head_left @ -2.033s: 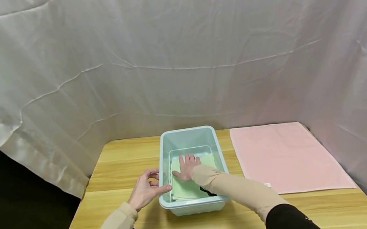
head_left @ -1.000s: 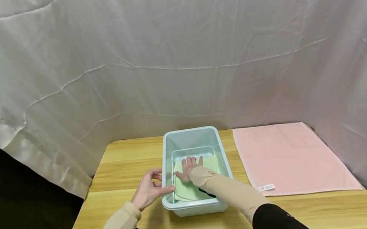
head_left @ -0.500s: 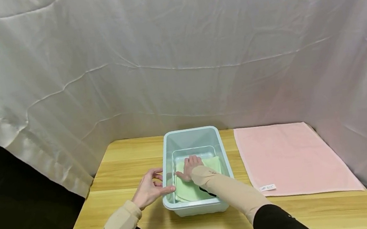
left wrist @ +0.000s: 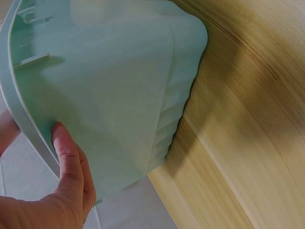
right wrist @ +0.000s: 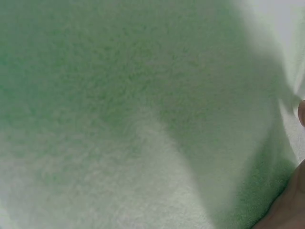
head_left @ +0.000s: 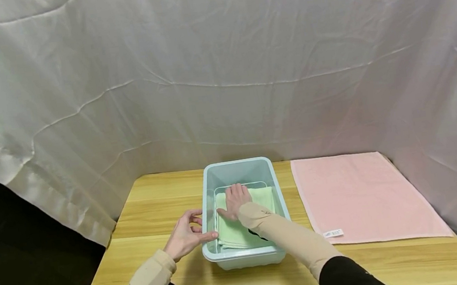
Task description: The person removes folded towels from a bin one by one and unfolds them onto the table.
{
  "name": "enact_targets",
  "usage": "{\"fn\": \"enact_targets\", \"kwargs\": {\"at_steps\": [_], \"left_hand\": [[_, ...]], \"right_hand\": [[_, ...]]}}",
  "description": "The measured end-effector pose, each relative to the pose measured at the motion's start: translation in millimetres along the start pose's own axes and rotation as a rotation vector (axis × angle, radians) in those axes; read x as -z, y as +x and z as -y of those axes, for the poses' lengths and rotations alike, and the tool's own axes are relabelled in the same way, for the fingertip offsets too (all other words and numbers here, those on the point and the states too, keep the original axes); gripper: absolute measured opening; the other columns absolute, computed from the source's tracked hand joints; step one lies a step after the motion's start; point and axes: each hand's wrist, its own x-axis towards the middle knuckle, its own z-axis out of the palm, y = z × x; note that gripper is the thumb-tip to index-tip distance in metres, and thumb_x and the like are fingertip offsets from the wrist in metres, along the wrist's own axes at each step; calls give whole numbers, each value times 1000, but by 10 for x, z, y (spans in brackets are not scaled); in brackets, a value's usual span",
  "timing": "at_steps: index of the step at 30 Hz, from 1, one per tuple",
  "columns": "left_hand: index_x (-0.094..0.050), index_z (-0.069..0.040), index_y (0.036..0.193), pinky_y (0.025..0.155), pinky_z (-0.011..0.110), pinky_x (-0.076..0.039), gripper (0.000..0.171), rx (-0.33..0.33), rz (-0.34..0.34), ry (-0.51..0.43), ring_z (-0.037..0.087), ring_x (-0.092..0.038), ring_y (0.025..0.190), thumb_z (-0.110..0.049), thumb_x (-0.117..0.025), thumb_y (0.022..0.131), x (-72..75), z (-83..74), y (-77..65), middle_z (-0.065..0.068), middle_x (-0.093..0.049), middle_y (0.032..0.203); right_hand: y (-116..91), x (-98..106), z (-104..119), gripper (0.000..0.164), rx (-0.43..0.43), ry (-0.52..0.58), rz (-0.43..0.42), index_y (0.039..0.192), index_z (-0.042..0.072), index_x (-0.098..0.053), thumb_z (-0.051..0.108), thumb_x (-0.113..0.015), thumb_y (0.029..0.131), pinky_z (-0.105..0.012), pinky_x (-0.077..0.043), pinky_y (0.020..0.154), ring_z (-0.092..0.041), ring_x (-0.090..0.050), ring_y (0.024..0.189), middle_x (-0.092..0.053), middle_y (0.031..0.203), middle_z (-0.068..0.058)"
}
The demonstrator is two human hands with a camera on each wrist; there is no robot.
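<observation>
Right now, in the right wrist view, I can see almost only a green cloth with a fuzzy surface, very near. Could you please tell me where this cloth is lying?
Observer: The pale green folded cloth lies inside a pale blue rectangular tub, seemingly plastic.
Operator: Thank you. And the person's left grip, which is not in my view, what does it do?
Observer: It holds the tub by its left side.
Operator: I understand. Is there also something to the right of the tub?
Observer: Yes, a flat pink four-cornered cloth lies there on the wood-patterned table.
</observation>
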Motion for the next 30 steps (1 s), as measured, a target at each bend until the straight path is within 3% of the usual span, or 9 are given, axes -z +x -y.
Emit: {"fn": "enact_targets", "kwargs": {"at_steps": [17,30], "left_hand": [[-45,10,139,67,28,-56,81,15,7,8,19,-62,79,-9,-89,74,7,-6,3,21,-60,109],[-44,10,139,70,29,-56,78,3,36,34,23,-62,82,-7,-87,76,176,32,35,22,-59,109]], "right_hand": [[-65,349,-40,66,61,21,-126,113,8,-53,70,-53,90,-35,-43,90,-23,-48,99,-53,103,-8],[-109,838,-1,66,117,81,-183,111,5,-51,68,-47,94,-35,-41,85,-26,-45,94,-52,101,-10]]}}
